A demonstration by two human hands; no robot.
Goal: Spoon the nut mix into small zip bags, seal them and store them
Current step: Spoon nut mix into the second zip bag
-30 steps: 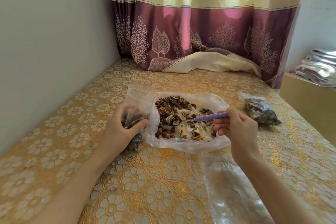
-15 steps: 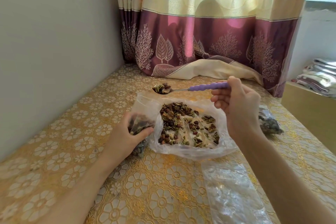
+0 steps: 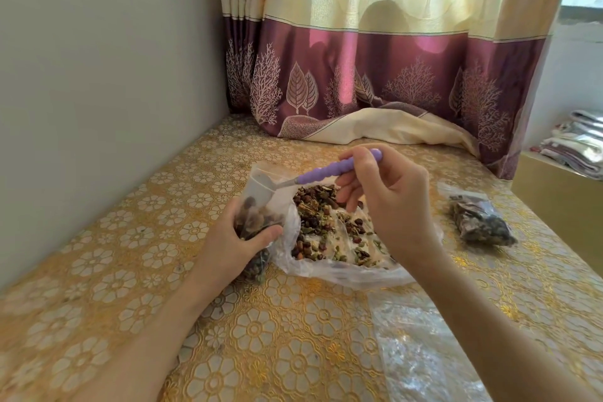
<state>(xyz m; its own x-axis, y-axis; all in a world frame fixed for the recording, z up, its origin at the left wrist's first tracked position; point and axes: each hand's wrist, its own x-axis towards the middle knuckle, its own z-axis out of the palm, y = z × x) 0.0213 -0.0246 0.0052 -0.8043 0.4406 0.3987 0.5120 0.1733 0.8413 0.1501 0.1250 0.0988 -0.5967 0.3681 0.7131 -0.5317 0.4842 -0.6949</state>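
Observation:
A heap of nut mix [image 3: 323,222] lies on an open clear plastic sheet [image 3: 342,274] in the middle of the gold floral tablecloth. My left hand [image 3: 235,245] grips a small zip bag [image 3: 257,202], upright and partly filled with nuts. My right hand [image 3: 391,206] pinches the purple handle of a spoon [image 3: 329,170], tilted down to the left with its bowl inside the bag's open mouth. A filled small zip bag [image 3: 479,222] lies to the right on the table.
Clear empty bags [image 3: 421,346] lie flat near the front right. A grey wall [image 3: 98,75] runs along the left; a curtain [image 3: 375,75] drapes onto the table at the back. Folded cloths [image 3: 577,140] sit on a ledge at far right.
The right hand scooped nuts from the heap, lifted the loaded spoon, then tipped its bowl down into the small bag. The left hand has kept holding the bag.

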